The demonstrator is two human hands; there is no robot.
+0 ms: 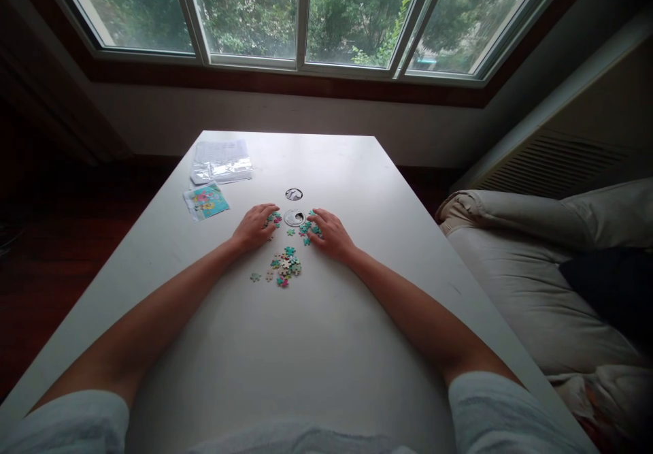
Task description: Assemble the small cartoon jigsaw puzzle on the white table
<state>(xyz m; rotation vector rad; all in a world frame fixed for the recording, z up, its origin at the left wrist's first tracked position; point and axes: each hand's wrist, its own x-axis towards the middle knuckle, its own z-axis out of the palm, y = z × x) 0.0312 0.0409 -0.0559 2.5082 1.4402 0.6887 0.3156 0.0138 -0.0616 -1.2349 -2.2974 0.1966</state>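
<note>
My left hand (256, 227) rests on the table with its fingers loosely curved and apart. Its fingertips are beside a small cluster of jigsaw puzzle pieces (275, 218). Opposite it, my right hand (331, 234) has its fingers spread, with thumb and fingertips at the edge of another cluster of teal and pink puzzle pieces (306, 228). A larger loose pile of puzzle pieces (286, 265) lies nearer to me, between my forearms. Some pieces under the fingers are partly hidden. Between the hands is a round metal-rimmed fitting (294, 218) in the tabletop.
On the white table (306, 359), a colourful picture card (206, 201) lies at the far left, near a clear plastic bag with paper (221, 161). A second round piece (294, 195) sits beyond the fitting. A pale sofa (510, 284) stands at the right, and windows (300, 18) are ahead.
</note>
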